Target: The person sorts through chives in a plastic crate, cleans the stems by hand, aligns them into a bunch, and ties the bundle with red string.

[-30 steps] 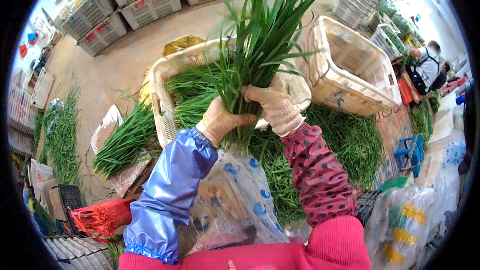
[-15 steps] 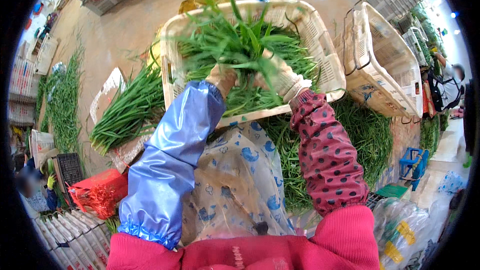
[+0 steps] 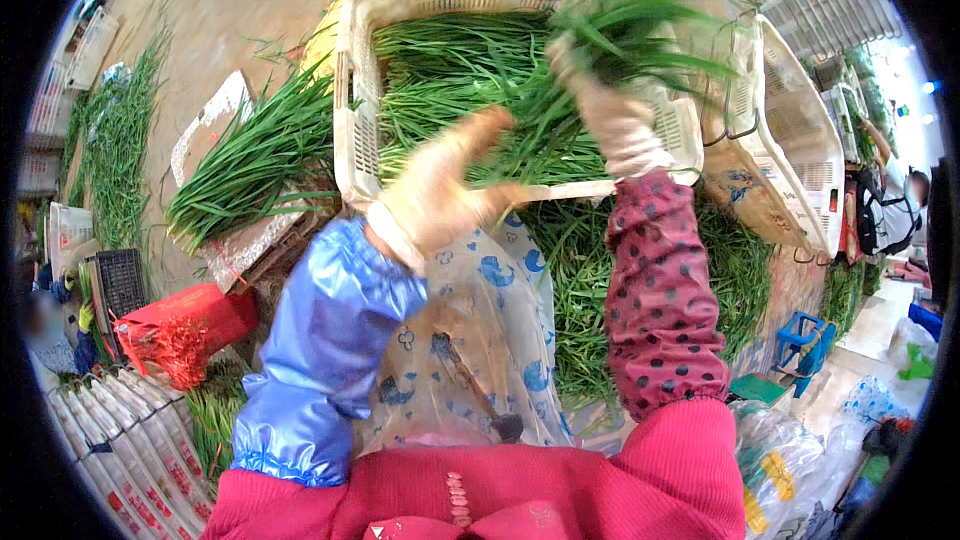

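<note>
In front of me stands a cream plastic crate holding layers of long green garlic chives. My right hand, in a pale glove, is closed round the lower part of a bunch of chives, whose leaves are blurred and fan out over the crate's far right corner. Over the crate's near left side is my left hand, also gloved, its fingers spread apart with nothing in them. Left of the crate another pile of chives lies on a board.
Loose leaves are heaped on the floor below the crate. A second cream crate stands at the right, near a blue stool. A red box with red ties is at the left. Two other people are at the far sides.
My right hand has carried the bunch to the right and away from me. My left hand has come off it, moved back toward me and opened.
</note>
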`<state>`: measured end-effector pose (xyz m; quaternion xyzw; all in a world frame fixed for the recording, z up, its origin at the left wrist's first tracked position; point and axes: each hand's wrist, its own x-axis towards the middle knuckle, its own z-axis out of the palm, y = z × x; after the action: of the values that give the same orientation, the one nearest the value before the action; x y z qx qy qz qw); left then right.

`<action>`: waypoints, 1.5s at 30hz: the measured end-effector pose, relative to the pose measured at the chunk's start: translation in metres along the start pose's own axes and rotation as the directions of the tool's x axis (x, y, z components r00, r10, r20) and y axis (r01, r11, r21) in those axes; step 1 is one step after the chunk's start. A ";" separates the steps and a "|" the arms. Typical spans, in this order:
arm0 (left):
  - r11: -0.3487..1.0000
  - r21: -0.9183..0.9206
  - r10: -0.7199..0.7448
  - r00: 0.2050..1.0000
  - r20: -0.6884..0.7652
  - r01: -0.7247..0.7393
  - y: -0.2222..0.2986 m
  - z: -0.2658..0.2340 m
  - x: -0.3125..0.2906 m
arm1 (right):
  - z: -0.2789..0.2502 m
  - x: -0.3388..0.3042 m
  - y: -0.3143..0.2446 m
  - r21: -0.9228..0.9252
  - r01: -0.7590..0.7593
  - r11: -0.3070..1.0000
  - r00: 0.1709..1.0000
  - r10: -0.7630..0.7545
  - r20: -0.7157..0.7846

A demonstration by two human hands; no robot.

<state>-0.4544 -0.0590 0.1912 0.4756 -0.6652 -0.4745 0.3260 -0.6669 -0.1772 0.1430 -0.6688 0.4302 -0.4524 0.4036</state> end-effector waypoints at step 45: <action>0.842 0.514 -0.507 0.575 0.643 0.167 -0.021 0.119 -0.082 | -0.015 -0.280 0.008 0.412 -0.192 0.891 0.532 0.447 -0.719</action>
<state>-0.5249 0.0545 0.1327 0.4084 -0.7143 -0.5372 -0.1854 -0.7441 0.0813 0.0672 -0.2382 0.6112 -0.6762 0.3354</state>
